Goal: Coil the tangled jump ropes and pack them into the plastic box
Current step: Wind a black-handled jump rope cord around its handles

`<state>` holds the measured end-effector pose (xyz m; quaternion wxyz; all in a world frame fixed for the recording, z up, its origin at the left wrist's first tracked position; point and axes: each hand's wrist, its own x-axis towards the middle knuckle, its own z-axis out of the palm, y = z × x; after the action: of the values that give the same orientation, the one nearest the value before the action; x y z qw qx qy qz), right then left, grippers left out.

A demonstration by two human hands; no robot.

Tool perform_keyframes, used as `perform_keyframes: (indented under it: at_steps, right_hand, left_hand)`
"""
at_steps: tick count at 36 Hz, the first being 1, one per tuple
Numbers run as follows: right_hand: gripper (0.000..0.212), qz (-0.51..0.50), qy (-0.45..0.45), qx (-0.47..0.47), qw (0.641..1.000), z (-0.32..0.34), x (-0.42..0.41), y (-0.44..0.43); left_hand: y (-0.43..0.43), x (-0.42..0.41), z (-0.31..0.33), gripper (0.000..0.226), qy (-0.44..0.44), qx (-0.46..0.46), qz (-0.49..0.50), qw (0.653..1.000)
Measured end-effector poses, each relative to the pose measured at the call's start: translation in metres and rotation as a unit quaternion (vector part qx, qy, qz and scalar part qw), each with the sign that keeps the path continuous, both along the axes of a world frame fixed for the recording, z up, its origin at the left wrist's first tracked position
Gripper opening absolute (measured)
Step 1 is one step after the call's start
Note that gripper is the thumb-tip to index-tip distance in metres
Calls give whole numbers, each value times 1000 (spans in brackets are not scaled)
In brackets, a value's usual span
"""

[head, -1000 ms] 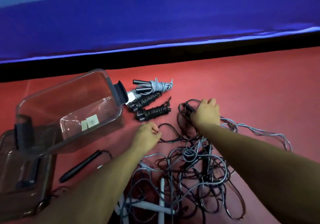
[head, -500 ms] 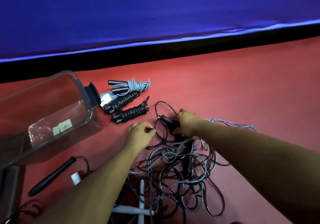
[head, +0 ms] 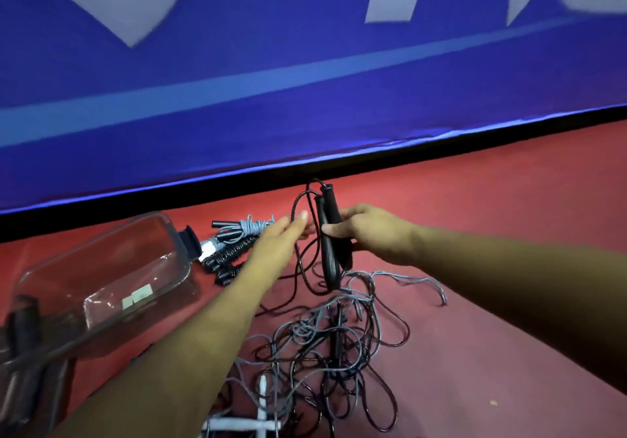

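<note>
You are freeing one rope: your right grip [head: 368,234] clasps both black handles [head: 329,268]; your left grip [head: 280,239], fingers straight, touches their cord [head: 294,205] beside. Next, probably, draw it from the tangle [head: 325,346] below.

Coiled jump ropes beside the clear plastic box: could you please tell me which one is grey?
The farthest coiled bundle, pale grey cord wound around black handles. The two nearer coiled bundles, lying closer to the camera, are wound in black cord.

Two black handles [head: 330,264] held above the tangled ropes [head: 332,346]
Right hand [head: 369,234] grips both upright; left hand [head: 281,239] touches their cord loop [head: 296,207] with straight fingers (ropes lie on the red floor [head: 492,220])
</note>
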<state>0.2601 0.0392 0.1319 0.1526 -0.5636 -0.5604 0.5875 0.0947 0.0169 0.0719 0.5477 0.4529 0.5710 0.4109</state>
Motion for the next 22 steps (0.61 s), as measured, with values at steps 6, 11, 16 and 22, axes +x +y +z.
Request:
perform_keyframes:
  at_steps: [6, 11, 16, 22]
  right_hand:
    - [26, -41, -34, 85, 995, 67, 11, -28]
    - [13, -87, 9, 88, 992, 112, 12, -48]
    - [3, -78, 11, 105, 991, 139, 7, -71]
    - [10, -18, -172, 318, 932, 144, 2, -78]
  left_hand:
    - [-13, 9, 76, 18, -14, 51, -28, 998]
    - [-23, 0, 124, 19, 162, 87, -10, 983]
    - [-52, -14, 163, 13, 215, 103, -74, 968]
    - [-87, -25, 183, 21, 4, -88, -156, 984]
